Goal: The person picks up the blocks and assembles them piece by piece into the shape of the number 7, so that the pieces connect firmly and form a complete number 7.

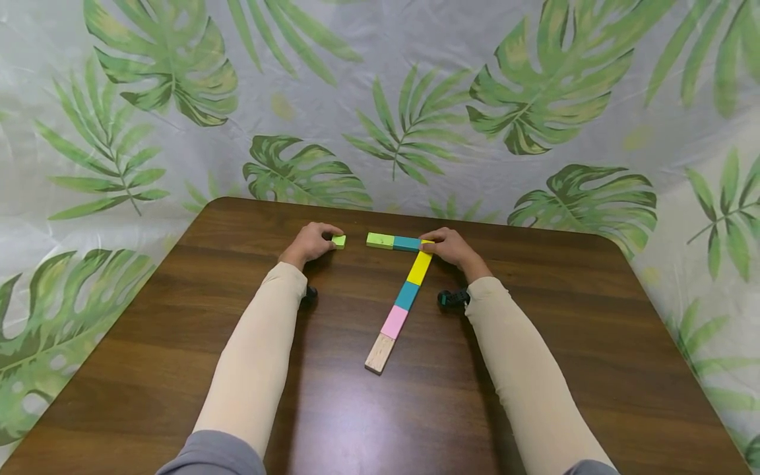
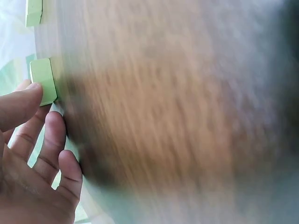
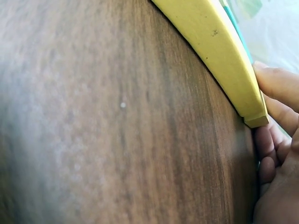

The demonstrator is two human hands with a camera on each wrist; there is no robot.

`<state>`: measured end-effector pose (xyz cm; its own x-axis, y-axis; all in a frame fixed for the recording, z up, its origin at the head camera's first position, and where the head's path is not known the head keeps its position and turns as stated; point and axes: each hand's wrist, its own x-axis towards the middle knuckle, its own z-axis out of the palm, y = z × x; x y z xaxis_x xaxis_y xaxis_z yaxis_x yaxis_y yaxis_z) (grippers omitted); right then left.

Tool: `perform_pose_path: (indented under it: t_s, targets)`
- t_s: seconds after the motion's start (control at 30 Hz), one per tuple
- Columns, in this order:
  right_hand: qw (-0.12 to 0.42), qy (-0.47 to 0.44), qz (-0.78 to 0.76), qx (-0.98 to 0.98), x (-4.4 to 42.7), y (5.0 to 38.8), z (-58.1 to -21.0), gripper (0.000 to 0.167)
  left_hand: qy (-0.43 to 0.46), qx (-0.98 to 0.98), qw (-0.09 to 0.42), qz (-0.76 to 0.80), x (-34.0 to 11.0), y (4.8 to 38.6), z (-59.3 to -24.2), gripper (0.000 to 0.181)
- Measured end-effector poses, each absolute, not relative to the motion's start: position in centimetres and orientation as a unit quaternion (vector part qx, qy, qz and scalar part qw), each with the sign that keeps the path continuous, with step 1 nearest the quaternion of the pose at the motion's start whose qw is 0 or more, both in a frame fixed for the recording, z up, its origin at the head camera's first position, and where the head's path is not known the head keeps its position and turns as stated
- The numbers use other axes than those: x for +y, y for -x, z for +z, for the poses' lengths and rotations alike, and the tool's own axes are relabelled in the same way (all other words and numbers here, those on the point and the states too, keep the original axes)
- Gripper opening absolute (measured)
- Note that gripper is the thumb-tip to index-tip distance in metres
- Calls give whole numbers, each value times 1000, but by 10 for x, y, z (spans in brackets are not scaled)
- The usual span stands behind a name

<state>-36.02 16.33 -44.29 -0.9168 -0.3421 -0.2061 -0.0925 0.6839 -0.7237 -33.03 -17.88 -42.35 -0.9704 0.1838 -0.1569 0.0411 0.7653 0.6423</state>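
Observation:
My left hand [image 1: 309,242] pinches a lime green wooden block [image 1: 339,241] between thumb and fingers; the left wrist view shows this green block [image 2: 44,81] near the table's far edge. Separated from it by a gap, another lime green block [image 1: 380,240] abuts a teal block [image 1: 406,243] in a short row. At the row's right end, my right hand [image 1: 451,247] grips a small yellow end [image 1: 427,245], partly covered by the fingers. From that corner a line runs toward me: a yellow block [image 1: 419,268], a teal one [image 1: 407,295], a pink one [image 1: 394,322] and a bare wood one [image 1: 380,353].
The blocks lie on a dark brown wooden table [image 1: 534,343] with rounded far corners. Behind it hangs a pale curtain [image 1: 415,53] printed with green leaves. Dark straps with small devices [image 1: 454,298] sit at both wrists.

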Motion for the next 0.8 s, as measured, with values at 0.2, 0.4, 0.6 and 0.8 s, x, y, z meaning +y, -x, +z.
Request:
perform_pose_path:
  t_s: [0.2, 0.4, 0.6, 0.8]
  targets:
    - [160, 126, -383, 901, 164, 360, -443, 43, -61, 935, 98, 337, -170, 333, -423, 41]
    - [161, 126, -379, 902, 164, 360, -445, 44, -65, 934, 95, 338, -163, 333, -425, 40]
    - [156, 128, -376, 904, 164, 362, -446, 43, -69, 936, 89, 334, -157, 335, -424, 40]
    - [156, 128, -376, 904, 164, 362, -448, 43, -72, 938, 83, 329, -151, 336, -426, 39]
